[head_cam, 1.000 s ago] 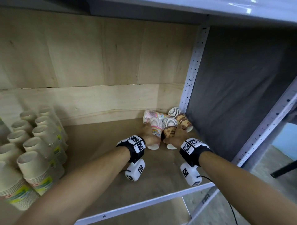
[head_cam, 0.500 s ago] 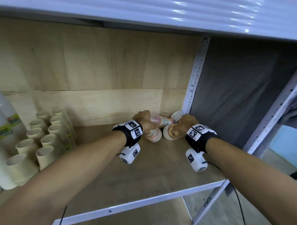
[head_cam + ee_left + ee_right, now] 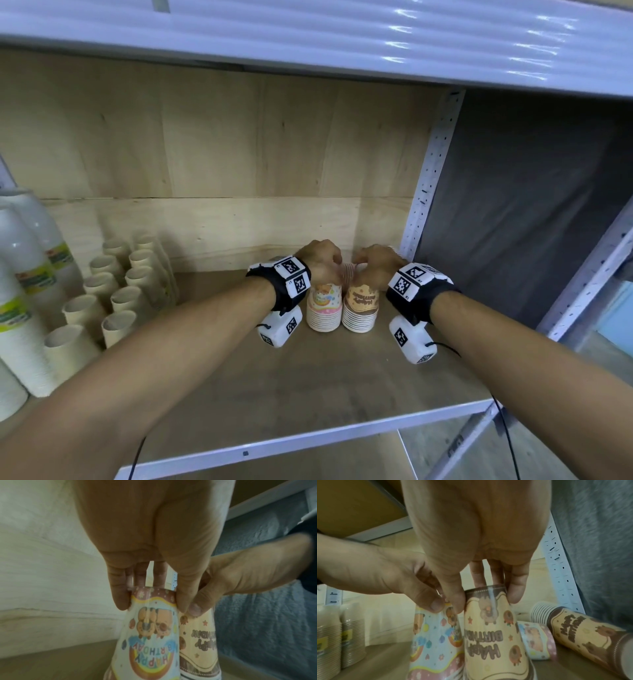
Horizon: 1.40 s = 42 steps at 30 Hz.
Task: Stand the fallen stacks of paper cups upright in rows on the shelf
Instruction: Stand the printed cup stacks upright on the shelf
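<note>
We had just tipped both stacks upright; left hand [image 3: 320, 262] pinching the pink stack [image 3: 324, 310], right hand [image 3: 375, 265] the brown stack [image 3: 361, 310]; two more lay behind.

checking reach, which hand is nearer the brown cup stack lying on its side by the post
Right. The right hand grips the upright brown stack beside the fallen brown stack; the left hand is farther left.

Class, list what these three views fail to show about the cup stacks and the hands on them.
- Head view: the fallen stacks are hidden behind the left hand and right hand.
- Both wrist views: the bottoms of the pink stack and brown stack are cut off by the frame's lower edge.
- Right wrist view: the plain stacks' labels are too blurred to read.
</note>
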Tool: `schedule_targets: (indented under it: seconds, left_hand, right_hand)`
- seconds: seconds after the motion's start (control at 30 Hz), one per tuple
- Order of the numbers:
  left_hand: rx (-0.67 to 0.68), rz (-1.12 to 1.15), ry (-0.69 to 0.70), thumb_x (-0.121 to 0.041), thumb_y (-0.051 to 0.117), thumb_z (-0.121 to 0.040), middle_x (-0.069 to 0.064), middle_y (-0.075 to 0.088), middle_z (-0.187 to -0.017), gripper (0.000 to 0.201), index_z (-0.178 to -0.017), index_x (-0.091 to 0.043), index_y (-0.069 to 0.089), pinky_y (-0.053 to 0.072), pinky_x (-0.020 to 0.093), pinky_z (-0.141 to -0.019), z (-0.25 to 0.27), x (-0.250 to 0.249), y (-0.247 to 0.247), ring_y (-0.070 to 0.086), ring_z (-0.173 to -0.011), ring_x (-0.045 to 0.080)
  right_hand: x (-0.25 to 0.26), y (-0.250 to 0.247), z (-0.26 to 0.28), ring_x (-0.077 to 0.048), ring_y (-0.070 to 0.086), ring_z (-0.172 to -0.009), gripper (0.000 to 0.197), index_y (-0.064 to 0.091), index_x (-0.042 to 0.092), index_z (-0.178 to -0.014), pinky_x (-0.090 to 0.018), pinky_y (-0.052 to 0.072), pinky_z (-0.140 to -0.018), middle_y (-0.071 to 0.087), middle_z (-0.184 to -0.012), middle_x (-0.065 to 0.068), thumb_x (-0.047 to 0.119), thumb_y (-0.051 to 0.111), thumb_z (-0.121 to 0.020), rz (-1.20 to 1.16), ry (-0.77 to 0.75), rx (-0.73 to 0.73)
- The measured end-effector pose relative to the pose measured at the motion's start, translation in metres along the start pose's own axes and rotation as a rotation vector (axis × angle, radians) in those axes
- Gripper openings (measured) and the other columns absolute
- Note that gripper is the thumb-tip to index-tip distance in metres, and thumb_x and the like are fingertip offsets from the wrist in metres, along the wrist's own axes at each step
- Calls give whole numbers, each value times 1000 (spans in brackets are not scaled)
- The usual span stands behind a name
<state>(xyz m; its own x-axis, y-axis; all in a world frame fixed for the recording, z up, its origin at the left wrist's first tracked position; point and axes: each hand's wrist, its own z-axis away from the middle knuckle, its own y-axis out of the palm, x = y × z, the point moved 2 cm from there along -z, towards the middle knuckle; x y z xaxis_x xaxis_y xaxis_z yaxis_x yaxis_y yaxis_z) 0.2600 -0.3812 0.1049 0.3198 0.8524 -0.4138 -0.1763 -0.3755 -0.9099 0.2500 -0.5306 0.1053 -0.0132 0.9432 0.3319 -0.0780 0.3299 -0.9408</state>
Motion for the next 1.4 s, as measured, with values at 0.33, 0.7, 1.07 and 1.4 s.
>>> schedule_targets:
  seconds: [0.33,0.7,1.07,1.4]
  left_hand:
    - [10,-18,3,-34,75,-78,8,68,-115,45,-115,-10,70,56,36,-87,-4,4,1,65,-104,24]
    - [42,-82,18,-37,76,-77,6,60,-128,57,-128,-13,61,52,31,-84,-5,6,-1,59,-112,24]
    - [67,-79,37,-31,74,-79,5,56,-133,55,-130,-18,59,51,31,-87,-2,1,-4,57,-116,23]
    - [142,-167,-13,-28,77,-77,5,62,-121,52,-125,-13,64,48,25,-69,1,-3,-17,58,-96,18]
  right_hand:
    - [2,-8,3,-19,57,-98,38,63,5,-121,-20,44,-64,56,-104,-2,18,69,-85,54,-57,145]
    - [-3,-9,8,-23,63,-101,36,64,16,-108,-27,49,-69,62,-108,-2,26,76,-76,21,-59,106]
    - [-3,-13,12,-21,63,-102,42,65,14,-116,-25,46,-67,61,-108,-1,26,76,-77,-7,-56,96]
    - [9,-13,11,-20,63,-99,46,66,12,-116,-25,49,-69,64,-113,-4,25,79,-74,27,-80,103]
